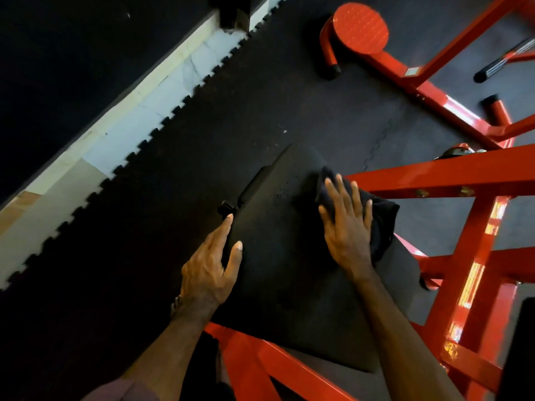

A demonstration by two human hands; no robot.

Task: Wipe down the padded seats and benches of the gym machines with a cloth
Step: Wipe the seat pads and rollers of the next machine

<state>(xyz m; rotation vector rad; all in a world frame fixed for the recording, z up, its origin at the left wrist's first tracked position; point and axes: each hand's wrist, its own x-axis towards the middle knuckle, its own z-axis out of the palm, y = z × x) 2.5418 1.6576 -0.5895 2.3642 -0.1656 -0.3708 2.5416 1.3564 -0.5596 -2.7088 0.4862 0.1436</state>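
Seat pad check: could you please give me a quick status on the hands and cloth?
Right hand flat on dark cloth, pressing it on the seat pad. Left hand grips pad's left edge. Red frame close beside cloth.

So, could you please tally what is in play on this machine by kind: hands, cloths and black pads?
Hands: 2, left hand holding the pad's edge, right hand flat on the cloth
Cloths: 1, dark cloth
Black pads: 1, seat pad
Total: 4
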